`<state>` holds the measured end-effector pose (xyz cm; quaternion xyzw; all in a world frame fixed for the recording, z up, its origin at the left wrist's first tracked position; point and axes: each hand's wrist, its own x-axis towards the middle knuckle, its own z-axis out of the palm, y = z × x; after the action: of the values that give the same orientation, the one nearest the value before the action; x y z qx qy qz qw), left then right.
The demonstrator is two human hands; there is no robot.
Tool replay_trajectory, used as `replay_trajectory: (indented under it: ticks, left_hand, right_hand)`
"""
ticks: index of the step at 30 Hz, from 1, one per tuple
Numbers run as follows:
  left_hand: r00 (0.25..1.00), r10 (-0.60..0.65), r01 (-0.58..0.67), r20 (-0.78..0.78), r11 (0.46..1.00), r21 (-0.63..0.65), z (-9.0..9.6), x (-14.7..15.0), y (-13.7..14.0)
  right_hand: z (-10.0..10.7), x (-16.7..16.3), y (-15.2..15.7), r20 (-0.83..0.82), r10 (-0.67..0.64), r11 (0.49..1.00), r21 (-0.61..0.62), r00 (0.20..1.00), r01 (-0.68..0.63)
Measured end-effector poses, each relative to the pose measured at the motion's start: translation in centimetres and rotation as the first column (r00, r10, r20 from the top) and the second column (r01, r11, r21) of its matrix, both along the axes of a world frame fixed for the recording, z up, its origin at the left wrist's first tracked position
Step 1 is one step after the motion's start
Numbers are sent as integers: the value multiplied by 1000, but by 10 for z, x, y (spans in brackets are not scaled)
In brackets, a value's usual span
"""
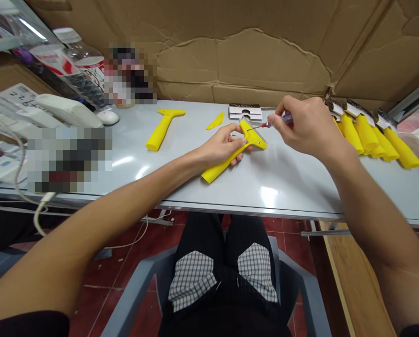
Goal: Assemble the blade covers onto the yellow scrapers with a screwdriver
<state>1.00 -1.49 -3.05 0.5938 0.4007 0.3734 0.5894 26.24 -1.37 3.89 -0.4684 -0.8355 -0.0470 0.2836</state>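
My left hand [226,142] is closed around a yellow scraper [216,172] near its head, with the handle slanting down toward me. A screwdriver [279,120] with a dark translucent handle sits in the closed fingers of my right hand [309,124]. Its thin shaft points left, and the tip meets the scraper head by a small hole or screw. Another yellow scraper handle [160,132] lies to the left. A small yellow blade-shaped piece [215,121] rests between them. Behind my left hand is a stack of black and white cards [245,112].
Several yellow scrapers with card covers [378,135] lie on the right of the grey table [195,194]. At left are bottles [86,61], a white mouse [107,117], white devices and cables. Cardboard [244,56] walls the back. Two patches are pixelated.
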Motion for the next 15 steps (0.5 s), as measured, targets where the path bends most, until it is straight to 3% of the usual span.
replay_trajectory:
  ticks: [5,15]
  left_hand:
    - [1000,4,-4,-9,1000,-14,3,1,-1]
    - [1000,-9,9,-6,1000,-17,5,2,-2]
  right_hand:
    - [4,-2,-8,0,114,993,-34,993,-114]
    - [4,1,-3,-4,29,999,34,1000,-29]
